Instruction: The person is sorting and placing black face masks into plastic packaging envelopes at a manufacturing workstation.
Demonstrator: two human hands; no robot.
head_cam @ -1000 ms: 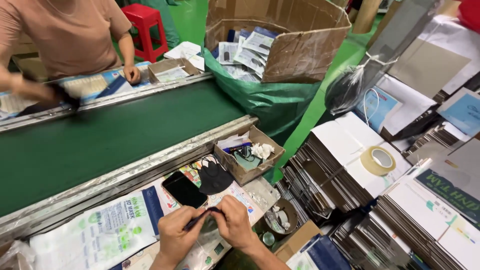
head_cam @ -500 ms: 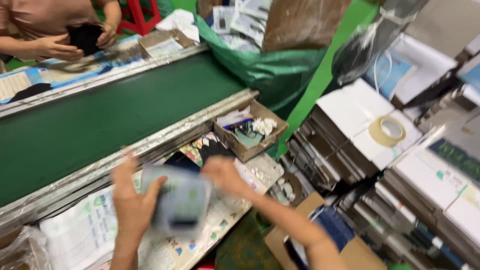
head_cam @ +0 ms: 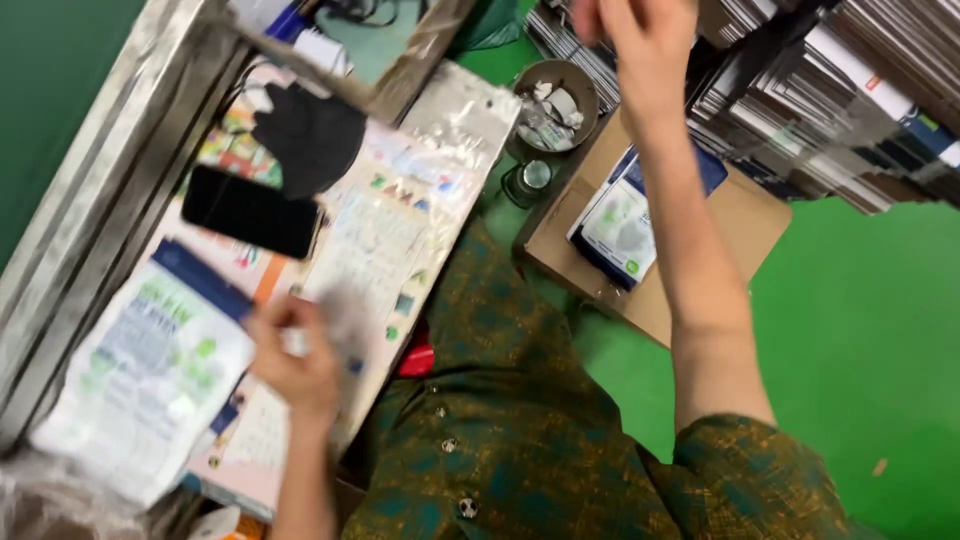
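Holding a small see-through bag [head_cam: 345,325] over the printed packets [head_cam: 150,370], the left hand [head_cam: 295,360] has dropped low. A moment ago both hands held it; now the right hand [head_cam: 640,45] has let go, reaching up toward the stacked boxes [head_cam: 800,100], fingers too blurred to tell.

One black rectangular phone [head_cam: 250,211] lies screen-up, and just above it sits one black fabric mask [head_cam: 310,135]. Right of the phone there is one round brown cup of scraps [head_cam: 553,105], one small clear glass jar [head_cam: 528,180] and one flat brown cardboard box [head_cam: 660,250]. Below the phone lies one white printed plastic pouch [head_cam: 145,370], and two bare hands show, the left hand [head_cam: 297,360] and the right hand [head_cam: 640,35].
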